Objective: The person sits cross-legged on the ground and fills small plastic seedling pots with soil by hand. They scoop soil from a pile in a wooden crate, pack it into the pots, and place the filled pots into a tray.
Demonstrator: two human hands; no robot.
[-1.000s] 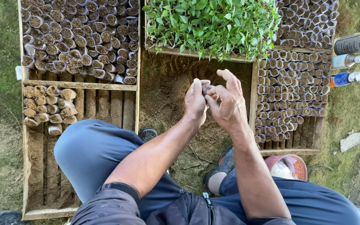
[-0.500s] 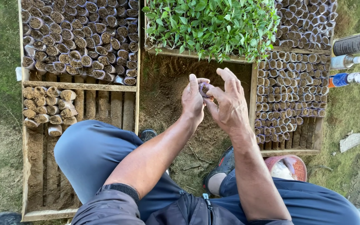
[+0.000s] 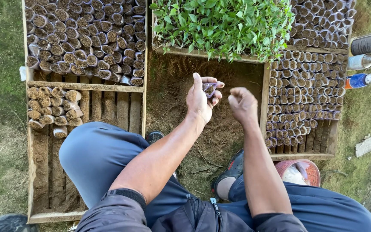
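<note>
Brown loose soil (image 3: 207, 141) lies under both hands. Left hand (image 3: 200, 101) has its grip pinching a small purple seedling bag (image 3: 209, 89), held open-end up. Right hand (image 3: 242, 105), just beside it, has its grip pressed together, fingertips bunched; whether it holds anything is unclear.

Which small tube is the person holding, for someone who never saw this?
Start at the bare soil patch between the wooden crates. Above it, the left hand pinches one small dark tube. Unlike the packed rows, it is alone in the grip.
</note>
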